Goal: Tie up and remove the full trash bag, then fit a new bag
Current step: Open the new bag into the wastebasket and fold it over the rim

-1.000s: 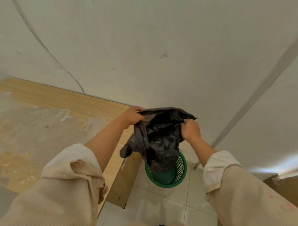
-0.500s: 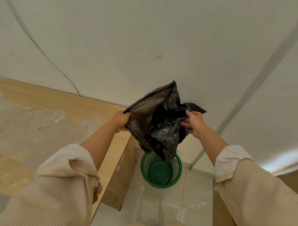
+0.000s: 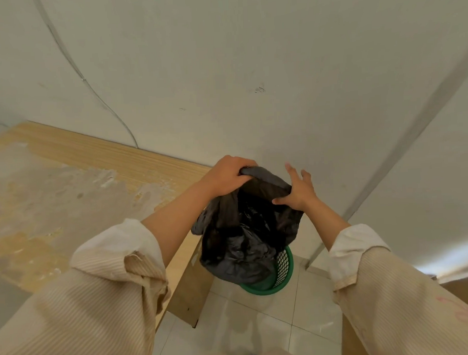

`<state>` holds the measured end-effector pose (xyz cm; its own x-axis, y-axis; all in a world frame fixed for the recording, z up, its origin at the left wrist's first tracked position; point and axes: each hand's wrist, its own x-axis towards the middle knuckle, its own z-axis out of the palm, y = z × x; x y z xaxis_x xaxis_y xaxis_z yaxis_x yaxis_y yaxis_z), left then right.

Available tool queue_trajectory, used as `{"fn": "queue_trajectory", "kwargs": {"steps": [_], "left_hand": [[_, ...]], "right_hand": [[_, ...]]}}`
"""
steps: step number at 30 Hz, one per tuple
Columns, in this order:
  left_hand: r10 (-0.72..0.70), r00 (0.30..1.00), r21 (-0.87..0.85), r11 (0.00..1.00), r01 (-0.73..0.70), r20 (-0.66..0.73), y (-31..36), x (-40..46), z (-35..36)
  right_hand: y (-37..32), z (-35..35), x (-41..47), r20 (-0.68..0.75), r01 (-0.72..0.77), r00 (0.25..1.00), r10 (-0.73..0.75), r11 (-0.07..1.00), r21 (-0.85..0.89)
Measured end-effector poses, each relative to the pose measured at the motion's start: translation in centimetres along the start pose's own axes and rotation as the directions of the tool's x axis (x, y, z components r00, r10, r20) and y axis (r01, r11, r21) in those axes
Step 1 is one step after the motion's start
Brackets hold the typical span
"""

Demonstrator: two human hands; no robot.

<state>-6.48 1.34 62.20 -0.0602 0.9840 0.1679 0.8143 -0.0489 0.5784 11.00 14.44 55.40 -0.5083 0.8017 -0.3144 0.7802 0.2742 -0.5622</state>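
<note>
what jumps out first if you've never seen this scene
The crumpled black trash bag, held up in the middle of the view above the green mesh bin on the tiled floor. The left hand grips its top edge, while the right hand holds the other side with fingers spread. To the left runs a worn wooden tabletop against the pale wall.

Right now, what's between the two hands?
In the head view, only the black bag's open rim spans from left hand to right hand; nothing else between them.

A worn wooden desk (image 3: 67, 190) (patchy surface) meets the wall (image 3: 249, 56); white floor tiles (image 3: 301, 322) below.
</note>
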Motion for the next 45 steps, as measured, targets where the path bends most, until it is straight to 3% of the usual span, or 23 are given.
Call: {"fn": "queue_trajectory", "kwargs": {"steps": [2, 4, 6, 7, 8, 10, 12, 14, 16, 19, 22, 25, 27, 28, 30, 33, 34, 36, 37, 38, 40, 42, 45], "left_hand": [[-0.012, 0.999, 0.019, 1.000, 0.013, -0.052, -0.2, -0.3, -0.5], [-0.045, 0.999, 0.102, 0.994, 0.047, -0.022, -1.1, -0.8, -0.9], [-0.115, 0.992, 0.231, 0.968, 0.101, 0.050, -2.7, -1.7, -1.0], [-0.150, 0.987, 0.316, 0.940, 0.126, 0.053, -3.4, -2.2, -0.8], [-0.184, 0.983, 0.399, 0.903, 0.160, 0.022, -3.9, -2.7, -0.5], [-0.271, 0.957, 0.482, 0.828, 0.287, -0.105, -4.3, -3.5, 0.2], [-0.444, 0.870, 0.432, 0.755, 0.493, -0.216, -4.7, -4.1, 1.2], [-0.709, 0.690, 0.196, 0.663, 0.722, -0.145, -5.6, -5.0, 1.8], [-0.830, 0.551, -0.090, 0.545, 0.834, 0.089, -5.9, -6.1, 2.1], [-0.790, 0.544, -0.382, 0.427, 0.820, 0.284, -4.9, -7.0, 2.3], [-0.769, 0.480, -0.637, 0.124, 0.761, 0.423, -4.5, -6.7, 2.8], [-0.690, 0.542, -0.745, 0.007, 0.667, 0.479, -4.5, -5.5, 2.7], [-0.647, 0.578, -0.786, -0.052, 0.616, 0.497, -4.2, -4.8, 2.0], [-0.630, 0.594, -0.798, -0.069, 0.599, 0.501, -4.3, -4.7, 1.5], [-0.578, 0.636, -0.770, 0.020, 0.637, 0.511, -4.4, -4.7, 0.2], [-0.563, 0.657, -0.580, 0.345, 0.738, 0.502, -5.8, -5.5, -1.4], [-0.601, 0.648, -0.455, 0.465, 0.760, 0.468, -6.3, -5.9, -1.8], [-0.673, 0.678, 0.016, 0.713, 0.701, 0.295, -7.3, -6.4, -2.0], [-0.672, 0.719, 0.239, 0.738, 0.631, 0.177, -7.8, -6.7, -2.0], [-0.689, 0.722, 0.313, 0.701, 0.641, 0.065, -8.0, -6.7, -2.0], [-0.738, 0.674, 0.298, 0.636, 0.712, -0.036, -8.5, -6.5, -2.0], [-0.819, 0.572, 0.160, 0.571, 0.805, 0.045, -8.0, -6.0, -1.8], [-0.873, 0.468, -0.360, 0.395, 0.845, 0.140, -6.3, -4.6, -1.2]], "right_hand": [[0.4, 0.2, -0.4, 0.029, -0.085, 0.996, 0.086, 0.996, -0.023], [0.3, 0.3, -1.1, 0.028, -0.234, 0.971, 0.236, 0.931, 0.280], [-0.3, -0.6, -1.5, 0.089, -0.361, 0.901, 0.425, 0.619, 0.697], [-0.6, -1.4, -1.5, 0.135, -0.368, 0.873, 0.468, 0.453, 0.812], [-1.0, -2.3, -1.3, 0.145, -0.347, 0.867, 0.477, 0.367, 0.863], [-1.6, -3.9, -0.9, 0.137, -0.303, 0.879, 0.457, 0.313, 0.900], [-2.2, -5.5, -1.1, 0.147, -0.288, 0.885, 0.442, 0.271, 0.918], [-2.3, -6.9, -1.4, 0.150, -0.285, 0.885, 0.440, 0.260, 0.922], [-1.7, -8.1, -1.4, 0.120, -0.273, 0.876, 0.467, 0.276, 0.922], [-0.5, -8.7, -1.5, 0.033, -0.221, 0.883, 0.468, 0.354, 0.909], [0.5, -7.8, -1.7, 0.005, -0.216, 0.944, 0.330, 0.606, 0.765], [1.2, -7.7, -2.1, 0.080, -0.171, 0.985, 0.151, 0.866, 0.470], [1.6, -8.0, -1.9, 0.067, -0.093, 0.994, 0.085, 0.988, 0.122], [1.6, -8.2, -2.0, 0.021, -0.070, 0.997, 0.072, 0.995, -0.072], [2.1, -8.4, -1.9, -0.113, -0.086, 0.992, 0.054, 0.951, -0.298], [3.7, -8.9, -1.8, -0.265, -0.174, 0.959, 0.098, 0.944, -0.282], [4.2, -9.1, -1.9, -0.273, -0.204, 0.953, 0.129, 0.942, -0.266], [4.9, -9.4, -2.2, -0.260, -0.264, 0.944, 0.205, 0.940, -0.217], [5.2, -9.4, -2.2, -0.264, -0.292, 0.934, 0.243, 0.941, -0.168], [5.3, -9.4, -2.3, -0.260, -0.319, 0.922, 0.287, 0.943, -0.090], [5.4, -9.3, -2.1, -0.240, -0.347, 0.900, 0.365, 0.931, 0.114], [5.5, -9.2, -1.7, -0.182, -0.354, 0.892, 0.414, 0.890, 0.287], [4.7, -8.4, -1.3, -0.151, -0.237, 0.917, 0.370, 0.808, 0.540]]}}
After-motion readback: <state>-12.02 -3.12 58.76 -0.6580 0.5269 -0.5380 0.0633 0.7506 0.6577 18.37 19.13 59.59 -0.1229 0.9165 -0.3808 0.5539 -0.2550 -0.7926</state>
